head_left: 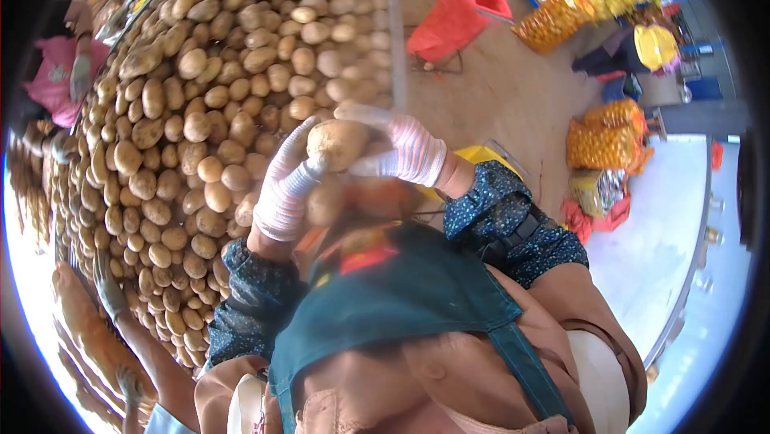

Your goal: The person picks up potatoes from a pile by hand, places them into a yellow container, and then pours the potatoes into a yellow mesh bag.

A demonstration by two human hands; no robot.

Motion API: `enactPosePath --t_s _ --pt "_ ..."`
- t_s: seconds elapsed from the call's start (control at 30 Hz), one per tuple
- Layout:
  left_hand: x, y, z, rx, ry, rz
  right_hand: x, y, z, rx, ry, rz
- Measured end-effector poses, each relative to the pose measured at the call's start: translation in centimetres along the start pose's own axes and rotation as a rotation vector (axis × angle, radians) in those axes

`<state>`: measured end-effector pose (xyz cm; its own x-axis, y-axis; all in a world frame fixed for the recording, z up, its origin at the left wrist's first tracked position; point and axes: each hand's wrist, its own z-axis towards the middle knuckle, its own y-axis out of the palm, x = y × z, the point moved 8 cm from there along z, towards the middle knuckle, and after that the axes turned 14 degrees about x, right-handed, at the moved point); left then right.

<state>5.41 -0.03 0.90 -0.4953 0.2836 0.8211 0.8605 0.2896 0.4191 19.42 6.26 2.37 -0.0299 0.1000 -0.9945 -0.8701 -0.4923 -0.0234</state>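
A large tan potato (337, 145) is held up between my two hands, in front of my apron and over the edge of a big heap of potatoes (233, 97). My left hand (289, 181), in a striped glove, has its fingers against the potato's left side. My right hand (401, 145), gloved the same way, grips it from the right with its fingers and thumb. Another potato (324, 203) shows blurred just below, beside my left hand; whether anything supports it is unclear.
A metal edge (396, 33) bounds the heap on the right. Beyond stand a red sack (461, 13) and filled orange net bags (605, 137). Co-workers' gloved hands (108, 285) reach in at the left. Another person (618, 53) is at the upper right.
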Motion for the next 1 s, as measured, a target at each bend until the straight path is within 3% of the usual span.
enactPosePath --t_s 0.03,0.2,0.23,0.3,0.43,0.47,0.6,0.73,0.8,0.87,0.93,1.0 --pt "-0.7 0.9 -0.1 -0.014 -0.001 0.034 0.0 -1.0 -0.9 0.031 -0.022 -0.002" --pt "-4.6 7.0 -0.2 -0.187 -0.220 -0.227 3.1 -6.7 -7.5 0.418 0.621 0.996" --pt "-6.4 6.7 0.0 -0.099 -0.257 -0.222 3.1 -7.6 -8.9 0.420 0.660 1.104" --pt "-9.1 7.8 -0.5 -0.178 -0.455 -0.338 3.3 -8.8 -11.4 0.397 0.729 1.329" --pt "-11.7 11.4 -2.0 -0.072 -0.647 -0.274 5.2 -13.0 -16.3 0.442 0.628 1.281" --pt "-13.2 11.1 -1.9 -0.044 -0.644 -0.222 5.0 -13.9 -18.2 0.660 0.702 1.177" --pt "-18.1 12.7 -1.2 -0.252 -0.775 -0.314 7.1 -17.5 -25.5 0.884 0.726 1.337" --pt "-21.3 14.9 -2.3 -0.274 -0.834 -0.250 5.4 -19.0 -29.4 1.066 0.640 1.455" --pt "-22.1 16.6 -3.1 -0.262 -0.846 -0.209 6.6 -20.4 -31.3 1.021 0.531 1.165" --pt "-23.9 16.7 -2.8 -0.230 -0.888 -0.149 7.2 -20.7 -32.0 0.892 0.411 1.191" --pt "-24.4 19.4 -3.5 -0.215 -0.912 -0.131 6.0 -21.2 -32.0 0.678 0.274 1.503" --pt "-25.9 20.2 -3.4 -0.211 -0.952 -0.103 6.9 -21.7 -32.7 0.713 0.271 1.487"
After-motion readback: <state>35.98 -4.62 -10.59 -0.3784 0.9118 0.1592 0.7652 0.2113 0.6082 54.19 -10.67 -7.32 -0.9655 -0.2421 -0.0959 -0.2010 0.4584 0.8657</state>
